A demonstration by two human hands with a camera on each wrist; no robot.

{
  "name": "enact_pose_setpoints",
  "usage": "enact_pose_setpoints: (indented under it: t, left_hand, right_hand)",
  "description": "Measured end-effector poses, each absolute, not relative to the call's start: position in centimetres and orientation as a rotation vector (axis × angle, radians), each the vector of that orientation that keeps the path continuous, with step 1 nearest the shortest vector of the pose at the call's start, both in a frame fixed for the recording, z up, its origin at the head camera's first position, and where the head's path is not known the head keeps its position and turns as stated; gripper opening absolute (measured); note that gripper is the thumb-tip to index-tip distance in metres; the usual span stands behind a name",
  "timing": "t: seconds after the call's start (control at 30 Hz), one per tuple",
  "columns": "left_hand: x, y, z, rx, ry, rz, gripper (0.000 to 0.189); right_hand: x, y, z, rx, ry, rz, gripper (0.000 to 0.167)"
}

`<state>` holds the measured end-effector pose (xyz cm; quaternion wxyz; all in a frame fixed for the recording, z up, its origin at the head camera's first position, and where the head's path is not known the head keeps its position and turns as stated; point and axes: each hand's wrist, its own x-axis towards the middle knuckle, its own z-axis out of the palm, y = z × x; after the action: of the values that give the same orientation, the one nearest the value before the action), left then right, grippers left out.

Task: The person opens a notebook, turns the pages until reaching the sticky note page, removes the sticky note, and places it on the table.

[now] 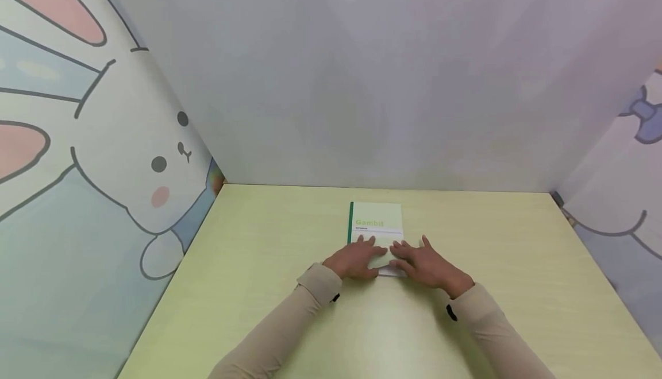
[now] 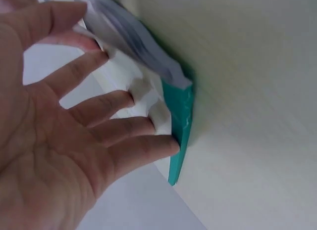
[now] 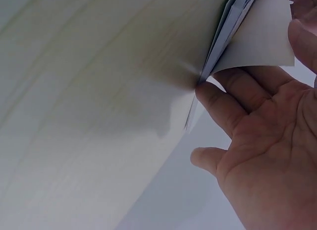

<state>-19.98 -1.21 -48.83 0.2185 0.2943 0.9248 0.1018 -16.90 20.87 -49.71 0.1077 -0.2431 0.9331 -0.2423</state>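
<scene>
Head view puts the notebook [image 1: 376,213] on the far half of the surface [image 1: 279,224], green spine [image 1: 350,222] to the left. The left hand [image 1: 357,258] and right hand [image 1: 425,265] lie just apart over its near part, fingers outstretched, neither clamped. A sheet [image 3: 265,37] curls up by the right fingers; folding or smoothing seems in hand, next probably calling for even pressure.

Green word [image 1: 369,223]: "Gambil" is printed in large light-green letters on the upper part of the pale notebook cover [image 1: 388,235], its last letters being softly blurred
Dark line [image 1: 361,228]: "NOTEBOOK" is set in tiny capitals just beneath the green word's left end, and can only faintly be read
</scene>
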Motion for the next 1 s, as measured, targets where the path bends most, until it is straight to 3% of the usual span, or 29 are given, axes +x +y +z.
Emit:
enact_pose_setpoints:
  t: [0.17, 0.33, 0.43, 0.6, 0.77, 0.83, 1.0]
  left_hand:
    - [-19.6, -0.6, -49.2, 0.879, 2.623, 0.224, 0.047]
    - [-18.7, 0.2, -49.4, 1.007, 2.762, 0.172, 0.019]
    - [-18.5, 0.8, -49.4, 1.028, 2.828, 0.105, 0.013]
    - [-18.5, 1.2, -48.7, 1.030, 2.837, -0.073, 0.022]
    - [-19.1, 0.6, -48.7, 1.095, 2.808, -0.089, 0.022]
    - [-19.5, 0.0, -48.8, 1.110, 2.804, -0.048, 0.027]
    - [-20.2, -1.4, -49.0, 1.146, 2.783, 0.124, 0.049]
  right_hand:
    - [-17.1, 20.9, -49.9, -0.688, 2.755, -0.716, 0.054]
    - [-17.0, 20.8, -50.0, -0.656, 2.757, -0.719, 0.053]
    - [-17.0, 20.8, -49.9, -0.651, 2.769, -0.718, 0.051]
    - [-17.1, 20.9, -50.1, -0.684, 2.739, -0.792, 0.057]
    - [-16.8, 21.4, -50.2, -0.601, 2.701, -0.886, 0.090]
    - [-16.7, 21.4, -50.2, -0.547, 2.728, -0.878, 0.096]
    - [-16.4, 20.7, -49.9, -0.482, 2.831, -0.775, 0.092]
